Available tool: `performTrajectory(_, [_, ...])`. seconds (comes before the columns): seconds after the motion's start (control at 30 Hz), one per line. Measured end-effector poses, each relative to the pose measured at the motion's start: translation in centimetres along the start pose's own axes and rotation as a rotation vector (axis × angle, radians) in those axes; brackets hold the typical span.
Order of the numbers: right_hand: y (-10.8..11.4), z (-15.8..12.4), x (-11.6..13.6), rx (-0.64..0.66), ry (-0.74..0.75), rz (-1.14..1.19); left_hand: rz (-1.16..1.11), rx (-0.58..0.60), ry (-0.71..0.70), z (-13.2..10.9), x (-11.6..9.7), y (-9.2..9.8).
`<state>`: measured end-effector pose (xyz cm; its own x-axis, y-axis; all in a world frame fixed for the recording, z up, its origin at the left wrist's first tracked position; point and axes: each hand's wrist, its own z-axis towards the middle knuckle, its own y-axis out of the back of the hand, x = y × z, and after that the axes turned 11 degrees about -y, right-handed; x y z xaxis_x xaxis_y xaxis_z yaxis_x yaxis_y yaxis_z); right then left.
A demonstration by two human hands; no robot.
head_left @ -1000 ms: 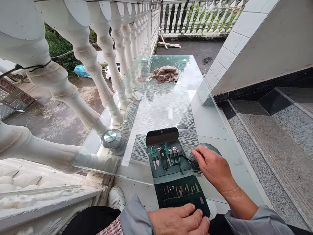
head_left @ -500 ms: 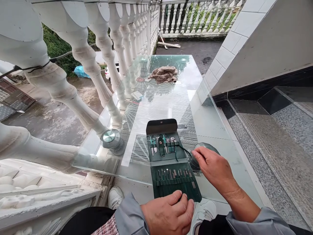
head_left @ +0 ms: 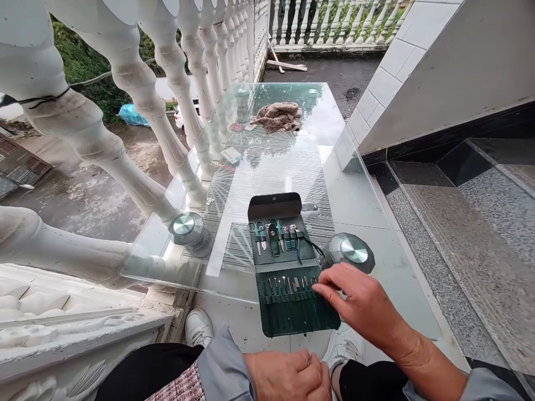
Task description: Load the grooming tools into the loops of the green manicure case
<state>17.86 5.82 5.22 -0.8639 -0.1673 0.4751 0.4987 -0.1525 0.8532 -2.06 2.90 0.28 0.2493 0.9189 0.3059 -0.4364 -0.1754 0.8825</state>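
Observation:
A dark green manicure case (head_left: 288, 264) lies unfolded on the glass table (head_left: 276, 167), its lower flap hanging over the near edge. Small scissors, clippers and several thin metal tools sit in its elastic loops. My right hand (head_left: 359, 303) hovers at the case's lower right corner, fingers bent and apart, fingertips touching the tool row. My left hand (head_left: 288, 376) rests in my lap below the case, fingers curled in, nothing visible in it.
Round metal table fittings (head_left: 353, 252) (head_left: 186, 225) sit at the near corners. A crumpled brown cloth (head_left: 278, 117) lies at the far end, and a small card (head_left: 232, 155) at the left edge. White balusters (head_left: 137, 83) run along the left; a tiled wall (head_left: 418, 67) on the right.
The case has slid away from me up the table. My left hand let go of its lower flap and dropped to my lap. My right hand moved from the metal fitting down to the tool row.

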Motion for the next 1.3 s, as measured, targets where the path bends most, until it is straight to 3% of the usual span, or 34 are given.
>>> performTrajectory(0.1, [-0.5, -1.2, 1.3, 0.042, 0.175, -0.016, -0.014, -0.007, 0.020, 0.2, -0.3, -0.4])
performTrajectory(0.2, [-1.3, -2.3, 2.3, 0.063, 0.257, -0.065, -0.021, -0.013, 0.024, 0.2, -0.4, -0.5])
performTrajectory(0.43, [-1.8, -3.1, 2.9, 0.060, 0.160, -0.078, -0.077, 0.087, 0.026, 0.6, -0.2, 0.1])
performTrajectory(0.8, [-1.6, -2.9, 3.0, 0.046, 0.124, -0.027, -0.094, 0.086, 0.022, 0.9, -0.1, 0.2])
performTrajectory(1.03, [-1.0, -3.0, 2.7, -0.148, 0.086, 0.094, -0.062, 0.013, 0.091, 0.9, -0.7, -0.3])
performTrajectory(1.2, [-1.3, -3.0, 4.2, -0.118, 0.224, 0.107, -0.127, 0.081, 0.009, 1.1, -0.7, -0.2])
performTrajectory(1.3, [-0.7, -2.6, 4.3, -0.185, 0.082, 0.132, -0.125, 0.097, 0.020, 1.2, -0.7, 0.0])
